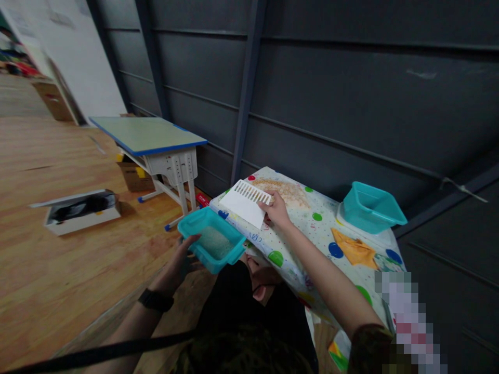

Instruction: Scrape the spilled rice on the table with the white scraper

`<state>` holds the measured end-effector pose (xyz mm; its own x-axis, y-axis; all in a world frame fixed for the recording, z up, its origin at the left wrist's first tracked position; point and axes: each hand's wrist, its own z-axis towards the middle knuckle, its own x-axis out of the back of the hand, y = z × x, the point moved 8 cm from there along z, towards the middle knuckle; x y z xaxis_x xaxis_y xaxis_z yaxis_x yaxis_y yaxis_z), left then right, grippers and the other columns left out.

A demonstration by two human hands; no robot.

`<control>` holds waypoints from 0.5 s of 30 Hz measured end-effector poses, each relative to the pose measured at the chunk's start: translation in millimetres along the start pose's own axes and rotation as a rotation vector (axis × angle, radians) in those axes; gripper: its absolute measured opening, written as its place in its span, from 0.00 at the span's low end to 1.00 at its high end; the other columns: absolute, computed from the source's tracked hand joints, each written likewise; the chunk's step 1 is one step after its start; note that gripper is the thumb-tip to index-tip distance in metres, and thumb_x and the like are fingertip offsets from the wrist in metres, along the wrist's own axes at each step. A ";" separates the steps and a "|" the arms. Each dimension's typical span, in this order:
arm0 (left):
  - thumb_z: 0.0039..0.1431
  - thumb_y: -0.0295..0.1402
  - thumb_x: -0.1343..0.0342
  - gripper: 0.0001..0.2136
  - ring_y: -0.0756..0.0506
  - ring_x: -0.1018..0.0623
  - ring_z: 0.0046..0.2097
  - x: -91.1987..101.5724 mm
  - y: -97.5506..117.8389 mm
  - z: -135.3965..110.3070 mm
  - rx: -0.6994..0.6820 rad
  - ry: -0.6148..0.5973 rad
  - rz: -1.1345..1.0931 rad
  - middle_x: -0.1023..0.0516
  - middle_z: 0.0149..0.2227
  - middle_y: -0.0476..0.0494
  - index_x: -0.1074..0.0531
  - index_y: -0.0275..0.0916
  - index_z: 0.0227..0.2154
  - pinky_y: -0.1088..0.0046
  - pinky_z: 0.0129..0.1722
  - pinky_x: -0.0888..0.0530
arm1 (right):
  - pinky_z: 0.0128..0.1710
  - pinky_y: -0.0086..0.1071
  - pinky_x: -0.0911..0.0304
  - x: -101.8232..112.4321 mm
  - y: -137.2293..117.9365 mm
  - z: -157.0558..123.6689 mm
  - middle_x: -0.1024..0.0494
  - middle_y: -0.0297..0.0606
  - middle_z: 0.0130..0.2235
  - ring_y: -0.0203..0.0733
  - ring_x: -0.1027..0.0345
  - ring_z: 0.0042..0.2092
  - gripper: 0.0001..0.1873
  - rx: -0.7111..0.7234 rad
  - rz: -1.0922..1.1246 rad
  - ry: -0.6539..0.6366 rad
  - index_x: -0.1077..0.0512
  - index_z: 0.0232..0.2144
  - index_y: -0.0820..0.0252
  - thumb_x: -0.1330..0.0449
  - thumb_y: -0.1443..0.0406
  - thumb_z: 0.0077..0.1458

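above the tablecloth (325,231), the outstretched right hand (278,210) grips a slotted sheet (242,205).

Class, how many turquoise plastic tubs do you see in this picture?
2: one tub held in the left hand beside the covered table; another tub at the table's right end.

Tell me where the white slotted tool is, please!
In the head view, the white slotted tool is near the middle, in the right hand, just left of the tan grains.
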<state>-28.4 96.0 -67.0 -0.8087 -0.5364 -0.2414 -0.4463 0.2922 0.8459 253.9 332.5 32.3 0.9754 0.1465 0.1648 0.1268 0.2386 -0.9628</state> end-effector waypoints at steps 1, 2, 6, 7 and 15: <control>0.74 0.39 0.32 0.25 0.42 0.15 0.31 -1.3 0.8 -1.8 0.003 0.017 0.003 0.20 0.45 0.44 0.32 0.47 0.68 0.60 0.27 0.11 | 0.31 0.34 0.29 -0.3 -2.8 -1.3 0.18 0.29 0.36 0.46 0.25 0.34 0.28 0.026 0.002 0.022 0.27 0.47 0.47 0.22 0.54 0.47; 0.74 0.38 0.33 0.24 0.42 0.15 0.31 -3.1 1.4 -3.6 0.003 0.022 0.003 0.21 0.45 0.44 0.32 0.47 0.68 0.60 0.27 0.11 | 0.32 0.34 0.29 -1.2 -4.3 -3.1 0.18 0.29 0.36 0.46 0.24 0.35 0.27 0.043 0.009 0.039 0.27 0.47 0.47 0.22 0.54 0.47; 0.75 0.39 0.33 0.22 0.41 0.14 0.33 -7.8 1.5 -7.4 -0.017 0.003 -0.007 0.21 0.45 0.44 0.32 0.47 0.65 0.62 0.27 0.11 | 0.30 0.35 0.30 -14.0 1.2 -12.9 0.20 0.27 0.34 0.46 0.26 0.33 0.27 0.014 0.045 -0.004 0.29 0.48 0.45 0.24 0.51 0.51; 0.75 0.39 0.33 0.21 0.41 0.14 0.33 -8.2 1.0 -7.6 -0.022 -0.004 -0.010 0.21 0.45 0.45 0.32 0.47 0.65 0.62 0.27 0.11 | 0.30 0.35 0.30 -17.1 2.3 -14.9 0.20 0.27 0.34 0.47 0.25 0.33 0.27 0.009 0.050 -0.026 0.29 0.48 0.45 0.23 0.51 0.51; 0.73 0.40 0.31 0.25 0.39 0.12 0.33 -5.4 -5.6 -5.4 -0.009 0.007 -0.011 0.19 0.46 0.42 0.32 0.47 0.66 0.61 0.27 0.11 | 0.35 0.39 0.24 -19.2 2.5 -20.7 0.16 0.32 0.38 0.52 0.21 0.37 0.28 0.059 0.020 0.022 0.27 0.51 0.46 0.24 0.49 0.52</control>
<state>-19.5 93.0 -67.9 -0.8011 -0.5450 -0.2475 -0.4517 0.2793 0.8473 239.2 310.4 22.3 0.9814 0.1308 0.1406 0.0974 0.2923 -0.9514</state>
